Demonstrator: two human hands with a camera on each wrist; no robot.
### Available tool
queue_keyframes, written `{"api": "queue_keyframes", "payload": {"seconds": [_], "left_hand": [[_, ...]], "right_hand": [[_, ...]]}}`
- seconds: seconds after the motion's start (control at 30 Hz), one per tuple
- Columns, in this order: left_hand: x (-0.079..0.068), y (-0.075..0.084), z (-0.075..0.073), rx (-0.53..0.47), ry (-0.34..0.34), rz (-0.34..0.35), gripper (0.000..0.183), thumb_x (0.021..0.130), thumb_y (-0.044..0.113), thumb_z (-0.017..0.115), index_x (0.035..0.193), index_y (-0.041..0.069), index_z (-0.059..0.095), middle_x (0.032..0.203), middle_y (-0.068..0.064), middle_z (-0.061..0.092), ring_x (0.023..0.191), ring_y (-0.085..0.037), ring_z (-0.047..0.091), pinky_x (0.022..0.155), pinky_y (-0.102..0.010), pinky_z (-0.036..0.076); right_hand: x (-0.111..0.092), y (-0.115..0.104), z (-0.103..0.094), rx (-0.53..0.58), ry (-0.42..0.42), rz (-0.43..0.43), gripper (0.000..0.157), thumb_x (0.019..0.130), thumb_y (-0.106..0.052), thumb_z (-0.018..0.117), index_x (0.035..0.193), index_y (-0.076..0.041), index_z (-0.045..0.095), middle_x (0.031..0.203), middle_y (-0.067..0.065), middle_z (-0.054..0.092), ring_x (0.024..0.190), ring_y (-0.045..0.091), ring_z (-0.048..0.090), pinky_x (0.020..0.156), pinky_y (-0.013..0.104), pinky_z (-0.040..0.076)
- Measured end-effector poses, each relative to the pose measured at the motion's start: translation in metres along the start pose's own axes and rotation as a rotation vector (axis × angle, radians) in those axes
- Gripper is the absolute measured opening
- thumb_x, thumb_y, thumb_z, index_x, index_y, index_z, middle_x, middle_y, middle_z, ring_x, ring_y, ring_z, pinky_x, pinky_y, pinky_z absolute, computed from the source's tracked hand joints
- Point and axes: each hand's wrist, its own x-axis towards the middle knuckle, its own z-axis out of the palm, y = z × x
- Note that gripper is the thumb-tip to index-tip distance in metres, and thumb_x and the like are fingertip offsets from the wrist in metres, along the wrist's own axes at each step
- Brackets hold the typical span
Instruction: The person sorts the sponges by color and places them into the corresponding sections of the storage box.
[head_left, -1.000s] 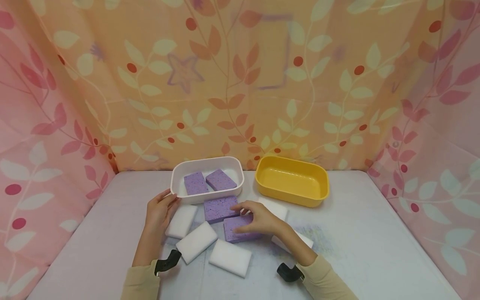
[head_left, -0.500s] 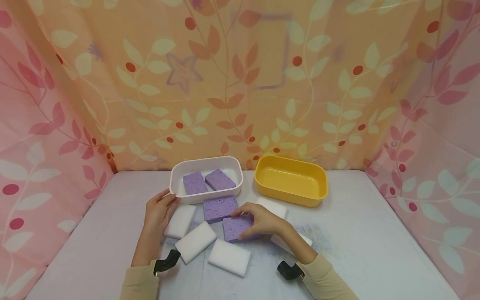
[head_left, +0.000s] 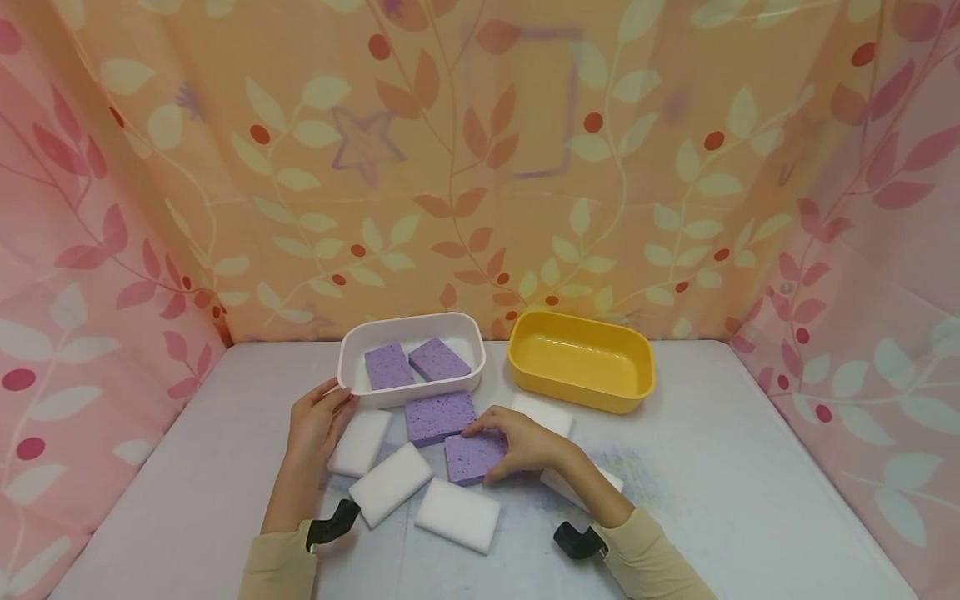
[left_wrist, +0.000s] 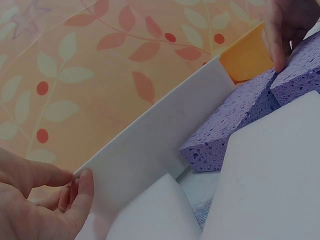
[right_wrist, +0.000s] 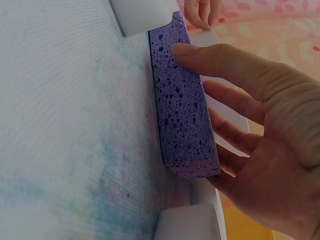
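My left hand pinches the front left corner of the white tub between thumb and fingers; the left wrist view shows the rim in that pinch. Inside the tub lie two purple sponges. Over a third purple sponge on the table arches my right hand. In the right wrist view the thumb presses the near side of this sponge, with the fingers along its far side. Another purple sponge lies flat between it and the tub.
Several white sponges lie around the purple ones, one partly under my right forearm. A yellow tub stands right of the white tub. Patterned cloth hangs behind and on both sides of the table.
My right thumb has come in against the near side of the purple sponge, and the fingers have closed in on it. The left hand has stayed on the white tub.
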Motion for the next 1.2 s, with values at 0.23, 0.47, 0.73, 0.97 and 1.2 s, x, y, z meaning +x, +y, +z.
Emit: {"api": "queue_keyframes", "payload": {"seconds": [0.23,0.47,0.73,0.97,1.2], "left_hand": [[-0.001,0.000,0.000,-0.003,0.003,0.016,0.060,0.105,-0.007,0.052,0.161,-0.011,0.029,0.136,-0.020,0.048,0.091,-0.003,0.069,0.096,-0.020,0.058],[0.000,-0.001,-0.001,-0.002,0.002,0.014,0.060,0.105,-0.006,0.053,0.161,-0.010,0.029,0.132,-0.018,0.053,0.092,-0.003,0.070,0.095,-0.019,0.058],[0.001,0.000,-0.002,-0.009,0.001,0.002,0.062,0.105,-0.005,0.055,0.161,-0.009,0.030,0.122,-0.012,0.057,0.092,-0.004,0.070,0.094,-0.019,0.058],[0.001,0.000,-0.001,-0.019,0.004,0.002,0.061,0.105,-0.005,0.055,0.161,-0.010,0.030,0.119,-0.009,0.057,0.091,-0.004,0.070,0.094,-0.019,0.058],[0.000,0.001,0.000,-0.017,0.002,0.004,0.060,0.105,-0.006,0.053,0.161,-0.009,0.030,0.130,-0.015,0.053,0.091,-0.003,0.070,0.096,-0.020,0.057]], "right_hand": [[0.000,-0.004,-0.004,-0.008,0.006,-0.017,0.064,0.072,-0.018,0.097,0.130,-0.009,0.073,0.124,0.005,0.067,0.115,0.015,0.059,0.104,0.030,0.049],[-0.002,-0.009,-0.008,-0.015,0.031,-0.035,0.065,0.072,-0.019,0.097,0.132,-0.007,0.073,0.123,0.005,0.069,0.116,0.016,0.060,0.105,0.029,0.050],[-0.002,-0.009,-0.012,-0.011,0.053,-0.038,0.064,0.073,-0.022,0.097,0.131,-0.008,0.073,0.124,0.004,0.070,0.118,0.017,0.061,0.107,0.032,0.050],[-0.004,-0.016,-0.015,0.000,0.074,-0.005,0.064,0.074,-0.025,0.096,0.131,-0.009,0.073,0.126,0.005,0.069,0.119,0.021,0.061,0.108,0.037,0.050],[-0.005,-0.017,-0.017,0.006,0.103,0.023,0.065,0.075,-0.028,0.096,0.133,-0.011,0.073,0.128,0.004,0.068,0.119,0.021,0.061,0.108,0.038,0.050]]}}
